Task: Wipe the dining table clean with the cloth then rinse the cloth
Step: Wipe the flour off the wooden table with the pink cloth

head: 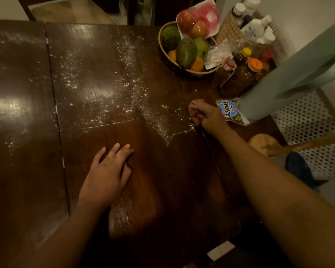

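Observation:
The dark wooden dining table [162, 180] carries scattered white powder [128, 88] across its middle, running in a band down to my right hand. The wood near me looks wiped, with a faint smear by my left wrist. My left hand [106, 175] rests flat on the table, fingers straight. My right hand [207, 117] is curled at the powder's lower right end and grips a small reddish cloth [194, 106], most of it hidden under the fingers.
At the far right stand a woven fruit basket [182, 47], dark jars [240, 78], a blue-labelled packet [228, 111], a pale green jug [298, 74] and a basket of bottles [246, 26]. The table's right edge runs beside my right forearm.

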